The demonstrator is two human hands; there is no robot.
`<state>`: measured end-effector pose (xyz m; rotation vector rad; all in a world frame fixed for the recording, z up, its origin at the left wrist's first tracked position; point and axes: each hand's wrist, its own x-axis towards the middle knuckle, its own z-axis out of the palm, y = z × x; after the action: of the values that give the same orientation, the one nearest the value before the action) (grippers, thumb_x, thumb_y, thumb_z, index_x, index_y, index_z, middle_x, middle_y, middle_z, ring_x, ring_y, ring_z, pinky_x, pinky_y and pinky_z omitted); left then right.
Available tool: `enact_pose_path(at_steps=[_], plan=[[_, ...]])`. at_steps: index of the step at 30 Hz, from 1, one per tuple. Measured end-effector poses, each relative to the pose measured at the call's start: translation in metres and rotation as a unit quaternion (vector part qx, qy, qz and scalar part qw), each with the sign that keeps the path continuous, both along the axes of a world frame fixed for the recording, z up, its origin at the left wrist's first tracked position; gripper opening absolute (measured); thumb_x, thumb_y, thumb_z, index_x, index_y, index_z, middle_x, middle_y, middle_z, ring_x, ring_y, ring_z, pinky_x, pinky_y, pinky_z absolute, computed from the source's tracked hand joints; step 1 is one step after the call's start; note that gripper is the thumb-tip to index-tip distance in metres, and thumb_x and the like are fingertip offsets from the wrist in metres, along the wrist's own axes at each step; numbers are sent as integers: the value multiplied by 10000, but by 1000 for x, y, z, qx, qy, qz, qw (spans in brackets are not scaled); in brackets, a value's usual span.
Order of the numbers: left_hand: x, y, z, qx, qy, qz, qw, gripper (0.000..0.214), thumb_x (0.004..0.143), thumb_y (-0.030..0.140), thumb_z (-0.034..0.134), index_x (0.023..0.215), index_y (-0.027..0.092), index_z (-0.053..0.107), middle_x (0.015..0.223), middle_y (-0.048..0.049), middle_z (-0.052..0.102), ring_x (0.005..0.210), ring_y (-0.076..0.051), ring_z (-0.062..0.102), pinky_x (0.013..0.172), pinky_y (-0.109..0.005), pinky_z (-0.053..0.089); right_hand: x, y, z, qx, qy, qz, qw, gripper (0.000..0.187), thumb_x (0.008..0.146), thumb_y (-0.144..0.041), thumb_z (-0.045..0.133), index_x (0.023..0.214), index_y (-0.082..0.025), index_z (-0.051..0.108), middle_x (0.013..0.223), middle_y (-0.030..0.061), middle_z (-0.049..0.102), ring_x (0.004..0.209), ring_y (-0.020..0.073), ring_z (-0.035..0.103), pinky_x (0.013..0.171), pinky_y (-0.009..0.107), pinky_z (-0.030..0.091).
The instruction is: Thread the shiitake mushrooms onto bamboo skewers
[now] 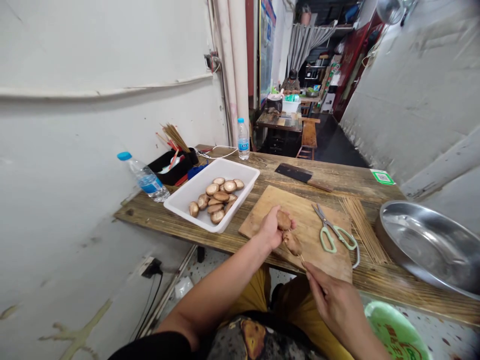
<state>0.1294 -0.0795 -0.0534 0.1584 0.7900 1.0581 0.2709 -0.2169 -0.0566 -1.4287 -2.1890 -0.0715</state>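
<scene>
My left hand (270,229) is closed around a brown mushroom (284,220) over the wooden cutting board (300,207). A second mushroom (292,243) sits just below it, threaded on a thin bamboo skewer that my right hand (333,297) pinches at its lower end. A white tray (187,197) to the left holds several more mushrooms (217,198). Green-handled scissors (333,232) lie on the board's right side. A bundle of loose skewers (362,227) rests on the table beside the board.
A cleaver (302,175) lies behind the board. A large metal basin (431,247) sits at the right. Two water bottles (144,177) (243,140) stand near the wall, next to a black container of sticks (174,162). A green bucket (397,332) is below. A person sits far back.
</scene>
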Motion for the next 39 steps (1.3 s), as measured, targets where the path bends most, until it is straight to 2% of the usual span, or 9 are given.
enact_pose_path(at_steps=[4,8,10,15,20,25,29,35,39], plan=[[0,-1,3,0,-5,-17,1000,278,831,339,427,708,112,530,575,-42,531,520,-134,541,516,-252,448,8,0,6,-64,73,19,995,289,885,-230,431,1034,-161,669,914,76,737,771,163,706,682,218,542],[2,-2,5,0,-8,-23,1000,277,829,307,407,710,100,547,568,-56,543,520,-141,549,510,-257,450,13,0,12,-98,102,28,989,274,887,-237,440,1031,-167,662,915,56,739,757,144,707,658,189,540],[4,-2,5,1,-7,-10,1000,277,827,300,400,718,95,551,566,-60,547,529,-143,557,516,-254,451,11,-1,12,-78,84,24,993,280,890,-242,430,1026,-166,662,894,60,742,712,150,708,619,199,540],[10,-7,7,8,-4,26,1000,286,810,327,401,699,107,546,581,-71,570,548,-143,570,540,-249,453,-4,-7,4,30,30,-19,999,315,908,-225,379,978,-114,666,748,94,741,521,152,678,494,212,497],[13,-15,9,16,11,51,998,269,778,347,428,684,120,539,581,-70,583,522,-140,563,532,-247,440,-17,-11,1,121,-18,-44,992,298,910,-185,392,908,-63,665,538,63,682,348,123,583,391,205,398],[15,-18,10,25,40,84,995,268,777,361,415,699,132,531,577,-50,576,505,-129,553,516,-236,428,-22,-11,3,153,-88,-62,982,316,894,-130,358,915,-55,664,495,69,655,321,119,532,380,226,339],[15,-19,11,37,54,77,995,277,752,398,442,716,139,534,576,-39,573,460,-115,516,456,-223,385,-25,-11,5,175,-104,-72,976,315,872,-92,343,906,-53,655,454,48,618,302,130,495,371,253,314],[14,-22,13,39,57,76,995,266,750,384,429,719,143,539,599,-38,568,498,-112,523,411,-195,332,-29,-13,6,149,-114,-62,980,310,845,-68,344,960,-52,632,444,13,596,303,132,494,371,271,301],[14,-23,14,42,62,71,995,272,734,401,461,726,141,544,606,-36,564,516,-112,527,410,-189,325,-31,-13,5,161,-131,-63,976,319,817,-52,343,955,-55,630,432,13,582,296,135,487,371,279,298]])
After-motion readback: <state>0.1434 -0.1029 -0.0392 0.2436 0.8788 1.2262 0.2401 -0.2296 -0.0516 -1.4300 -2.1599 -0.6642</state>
